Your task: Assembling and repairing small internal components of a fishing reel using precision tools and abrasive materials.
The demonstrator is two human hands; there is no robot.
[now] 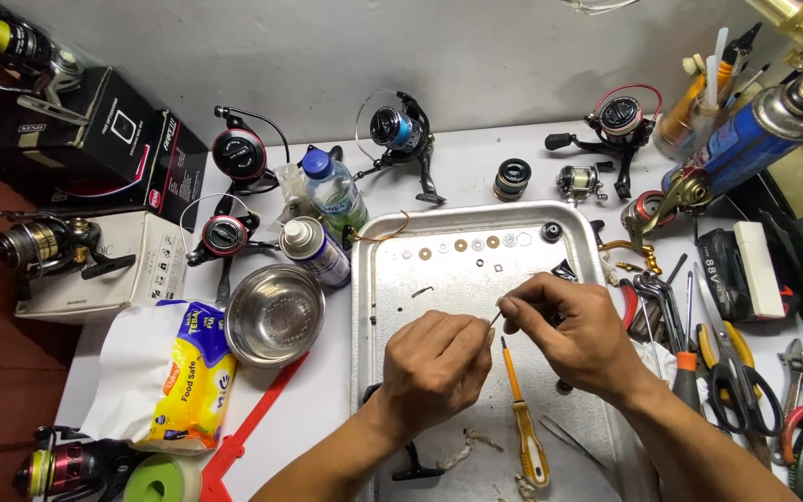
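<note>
— Small part (495,318), thin and pale, sits pinched between both sets of fingertips, over the middle of the metal tray (392,279). What it is exactly, I cannot tell.

— How are the hands on it?

— Left hand (434,367) is curled nearly closed, thumb and forefinger nipping one end. Right hand (580,333) is closed on the other end the same way, knuckles up. Nothing else is in either hand.

— What lies close by?

— An orange-handled screwdriver (523,420) just below the fingertips, on the tray. Beyond the hands, a row of small washers (462,246) near the tray's far edge. Left of the tray, a steel bowl (274,314) and a spray can (316,249); right of it, pliers and scissors (736,390). Fishing reels (400,130) stand along the wall.

— What could go wrong?

— My judgement: the piece is tiny and the hold is fingertip-only, so a slip could drop it among the washers or flick it off the tray into the clutter. A wrist brushing backward could also scatter that washer row.
</note>
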